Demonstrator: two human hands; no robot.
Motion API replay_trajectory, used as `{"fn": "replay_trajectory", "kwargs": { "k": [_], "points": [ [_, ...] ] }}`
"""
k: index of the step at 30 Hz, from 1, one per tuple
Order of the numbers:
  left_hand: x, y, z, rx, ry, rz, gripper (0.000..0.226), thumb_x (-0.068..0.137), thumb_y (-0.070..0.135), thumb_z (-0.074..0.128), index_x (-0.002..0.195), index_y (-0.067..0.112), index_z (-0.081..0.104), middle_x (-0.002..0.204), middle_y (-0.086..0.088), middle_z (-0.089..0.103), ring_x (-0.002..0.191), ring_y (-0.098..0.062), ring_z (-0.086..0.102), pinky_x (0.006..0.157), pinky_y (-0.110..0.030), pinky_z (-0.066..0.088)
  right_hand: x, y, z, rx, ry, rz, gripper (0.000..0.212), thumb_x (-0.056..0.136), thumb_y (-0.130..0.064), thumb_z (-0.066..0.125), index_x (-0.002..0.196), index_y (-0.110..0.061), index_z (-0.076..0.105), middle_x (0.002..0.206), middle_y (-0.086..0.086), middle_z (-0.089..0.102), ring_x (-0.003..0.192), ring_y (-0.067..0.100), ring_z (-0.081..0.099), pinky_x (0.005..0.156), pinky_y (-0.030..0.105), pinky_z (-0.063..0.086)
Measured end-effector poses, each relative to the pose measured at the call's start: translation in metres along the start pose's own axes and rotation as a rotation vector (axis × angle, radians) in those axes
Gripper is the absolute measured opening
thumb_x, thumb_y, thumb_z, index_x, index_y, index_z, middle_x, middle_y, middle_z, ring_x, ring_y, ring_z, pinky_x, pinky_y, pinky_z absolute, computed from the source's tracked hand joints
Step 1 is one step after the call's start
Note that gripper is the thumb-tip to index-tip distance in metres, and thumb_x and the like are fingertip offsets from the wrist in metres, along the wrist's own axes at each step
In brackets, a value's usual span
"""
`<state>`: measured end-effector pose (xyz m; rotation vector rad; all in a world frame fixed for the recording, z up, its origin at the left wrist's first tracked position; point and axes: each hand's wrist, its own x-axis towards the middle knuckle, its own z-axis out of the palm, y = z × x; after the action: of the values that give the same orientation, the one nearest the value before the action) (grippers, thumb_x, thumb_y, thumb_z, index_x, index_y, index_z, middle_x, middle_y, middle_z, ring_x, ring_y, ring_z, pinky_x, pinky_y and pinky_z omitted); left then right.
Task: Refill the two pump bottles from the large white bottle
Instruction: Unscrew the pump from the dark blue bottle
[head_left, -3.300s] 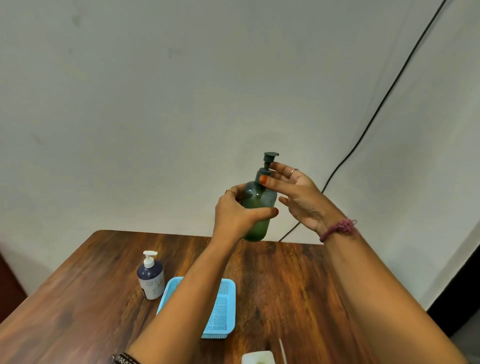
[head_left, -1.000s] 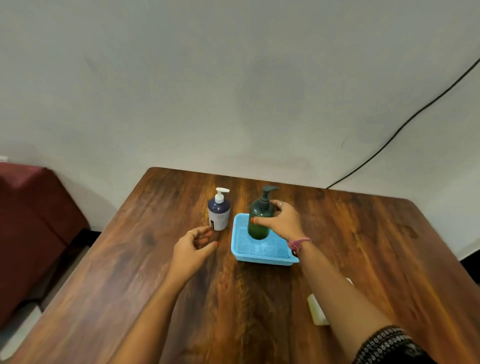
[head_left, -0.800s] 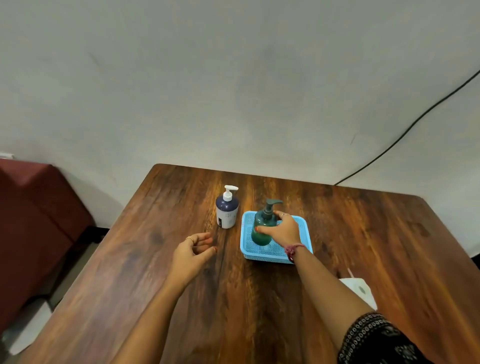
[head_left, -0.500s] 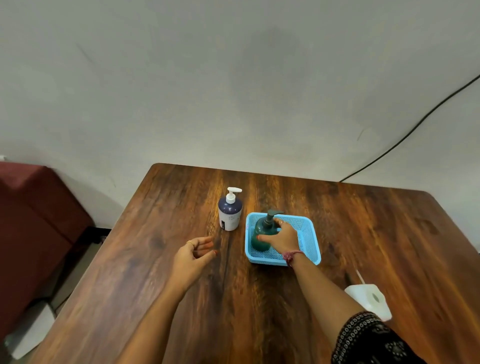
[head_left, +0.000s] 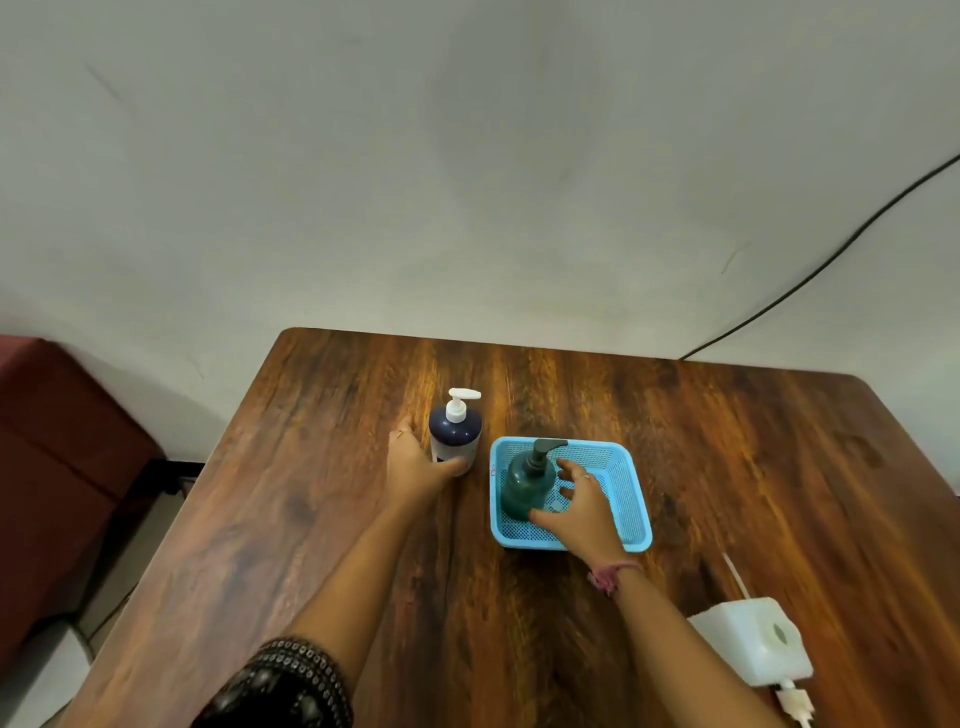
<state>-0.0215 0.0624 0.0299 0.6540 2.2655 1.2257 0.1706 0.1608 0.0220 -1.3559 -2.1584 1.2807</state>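
- Lower right of the frame: a white boxy thing (head_left: 753, 647) with a cable plugged in is parked on the table (head_left: 779, 467); whether that's the large white bottle can't be told from this angle.
- Centre: the green pump bottle (head_left: 524, 486) has been set upright in the blue basket (head_left: 631, 499), and the right hand (head_left: 582, 512) has just been pulled off it, fingers (head_left: 566, 467) spread, thumb only just beside the base.
- Just left of that, the left hand (head_left: 415, 462), idle on the wood half a second ago, has been moved up to the navy pump bottle (head_left: 456, 434), fingers wrapped round its lower body.
- So the green one looks done; the navy one is probably next to be refilled.
- Surface: dark glossy wood, nothing spilled that can be seen.
- Further back: plain pale wall, black cable (head_left: 831, 260) running down at upper right, dark red seat (head_left: 57, 441) at far left.
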Motion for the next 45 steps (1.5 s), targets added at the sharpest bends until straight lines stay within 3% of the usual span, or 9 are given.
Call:
{"fn": "replay_trajectory", "kwargs": {
  "k": [3, 7, 16, 20, 23, 26, 31, 36, 45],
  "points": [
    [0.019, 0.006, 0.011, -0.070, -0.001, 0.016, 0.101, 0.060, 0.015, 0.089, 0.141, 0.001, 0.029, 0.123, -0.001, 0.043, 0.118, -0.017, 0.047, 0.089, -0.025, 0.039, -0.017, 0.008, -0.005, 0.053, 0.045, 0.005, 0.073, 0.071, -0.012, 0.080, 0.135, -0.012, 0.044, 0.126, -0.004, 0.049, 0.114, 0.014, 0.051, 0.086, 0.019, 0.042],
    [0.034, -0.001, 0.026, -0.058, -0.016, 0.028, 0.100, 0.057, 0.019, 0.090, 0.141, 0.006, 0.035, 0.137, -0.005, 0.047, 0.124, -0.023, 0.048, 0.100, -0.034, 0.043, -0.031, 0.014, -0.018, 0.166, 0.089, 0.026, 0.059, 0.076, -0.002, 0.073, 0.128, -0.016, 0.049, 0.121, -0.008, 0.053, 0.114, 0.013, 0.053, 0.069, 0.007, 0.045],
    [0.003, 0.009, 0.013, -0.203, 0.201, 0.100, 0.083, 0.060, 0.016, 0.089, 0.130, 0.014, 0.046, 0.127, -0.004, 0.047, 0.109, -0.014, 0.049, 0.091, -0.029, 0.046, -0.040, 0.007, -0.040, 0.289, 0.134, -0.032, 0.048, 0.079, -0.004, 0.073, 0.122, -0.017, 0.056, 0.114, -0.013, 0.057, 0.110, 0.010, 0.056, 0.072, 0.010, 0.050],
    [-0.027, 0.042, -0.011, -0.265, 0.263, 0.223, 0.081, 0.059, 0.016, 0.089, 0.127, 0.018, 0.044, 0.123, 0.001, 0.046, 0.099, -0.008, 0.052, 0.076, -0.011, 0.042, -0.043, 0.000, -0.055, 0.368, 0.152, -0.074, 0.046, 0.079, -0.004, 0.073, 0.119, -0.017, 0.057, 0.116, -0.008, 0.060, 0.109, 0.010, 0.057, 0.072, 0.011, 0.052],
    [-0.052, 0.076, -0.018, -0.259, 0.239, 0.312, 0.082, 0.057, 0.019, 0.090, 0.125, 0.020, 0.045, 0.119, 0.006, 0.047, 0.098, 0.000, 0.052, 0.073, -0.010, 0.043, -0.045, -0.014, -0.077, 0.398, 0.181, -0.116, 0.045, 0.079, -0.007, 0.074, 0.117, -0.023, 0.057, 0.116, -0.004, 0.063, 0.108, 0.009, 0.060, 0.075, 0.021, 0.056],
    [-0.079, 0.111, -0.012, -0.260, 0.205, 0.370, 0.084, 0.052, 0.027, 0.092, 0.122, 0.024, 0.046, 0.116, 0.009, 0.049, 0.100, 0.003, 0.053, 0.075, -0.013, 0.045, -0.051, -0.039, -0.109, 0.425, 0.205, -0.191, 0.042, 0.080, -0.010, 0.074, 0.113, -0.030, 0.058, 0.113, -0.006, 0.065, 0.098, 0.003, 0.064, 0.066, 0.018, 0.054],
    [-0.117, 0.164, 0.021, -0.294, 0.156, 0.415, 0.084, 0.050, 0.028, 0.093, 0.120, 0.027, 0.047, 0.117, 0.010, 0.053, 0.104, -0.002, 0.055, 0.081, -0.014, 0.049, -0.065, -0.097, -0.169, 0.644, 0.162, -0.324, 0.049, 0.068, -0.029, 0.079, 0.113, -0.019, 0.062, 0.114, -0.001, 0.067, 0.104, 0.011, 0.065, 0.082, 0.022, 0.054],
    [-0.144, 0.209, 0.056, -0.304, 0.108, 0.456, 0.086, 0.048, 0.042, 0.090, 0.123, 0.027, 0.048, 0.118, 0.011, 0.056, 0.105, -0.006, 0.058, 0.087, -0.023, 0.053, -0.072, -0.130, -0.205, 0.573, 0.171, -0.424, 0.048, 0.063, -0.039, 0.085, 0.106, -0.024, 0.067, 0.104, -0.008, 0.071, 0.102, 0.007, 0.065, 0.096, 0.037, 0.050],
    [-0.180, 0.260, 0.094, -0.331, 0.121, 0.517, 0.078, 0.047, 0.043, 0.085, 0.116, 0.026, 0.052, 0.113, 0.009, 0.059, 0.100, -0.003, 0.059, 0.080, -0.016, 0.050, -0.082, -0.127, -0.243, 0.603, 0.225, -0.494, 0.036, 0.071, -0.022, 0.082, 0.105, -0.023, 0.071, 0.096, -0.004, 0.074, 0.093, 0.007, 0.069, 0.089, 0.033, 0.055]
  ]
}}
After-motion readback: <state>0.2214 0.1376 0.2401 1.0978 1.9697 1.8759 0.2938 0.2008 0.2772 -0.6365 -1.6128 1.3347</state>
